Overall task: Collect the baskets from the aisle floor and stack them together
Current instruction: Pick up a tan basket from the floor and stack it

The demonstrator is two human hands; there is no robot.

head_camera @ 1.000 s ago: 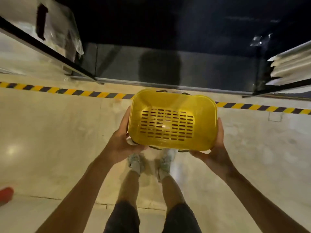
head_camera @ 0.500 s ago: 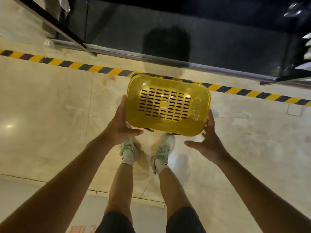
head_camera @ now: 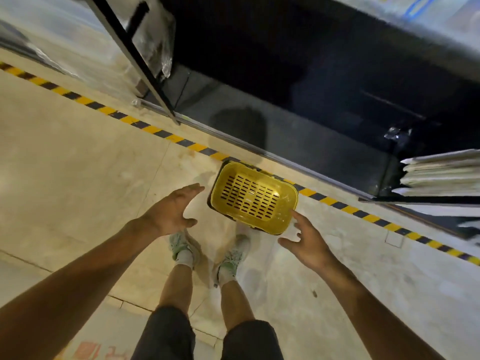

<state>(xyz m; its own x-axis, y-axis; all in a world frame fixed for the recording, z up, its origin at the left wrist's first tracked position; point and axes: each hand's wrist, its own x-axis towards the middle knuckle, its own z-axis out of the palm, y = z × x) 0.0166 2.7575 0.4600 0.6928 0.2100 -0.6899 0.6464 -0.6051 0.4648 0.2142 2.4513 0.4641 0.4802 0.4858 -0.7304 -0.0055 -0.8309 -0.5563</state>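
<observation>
A yellow plastic basket (head_camera: 253,197) with a slotted bottom sits on the pale aisle floor just ahead of my feet, next to the striped floor tape; a dark edge shows under its left side. My left hand (head_camera: 172,213) hovers to the left of it, fingers spread, holding nothing. My right hand (head_camera: 305,239) is at the basket's near right corner, fingers apart, one fingertip close to the rim. I cannot tell whether it touches.
Yellow-and-black hazard tape (head_camera: 145,127) runs diagonally across the floor. Behind it stands a dark low shelf (head_camera: 298,131) with a black upright (head_camera: 145,71). Stacked flat white packs (head_camera: 441,175) lie on the shelf at the right. My feet (head_camera: 207,253) stand just behind the basket.
Both hands held the basket up a second ago. It has gone down to the floor, and both hands have let go and spread apart.
</observation>
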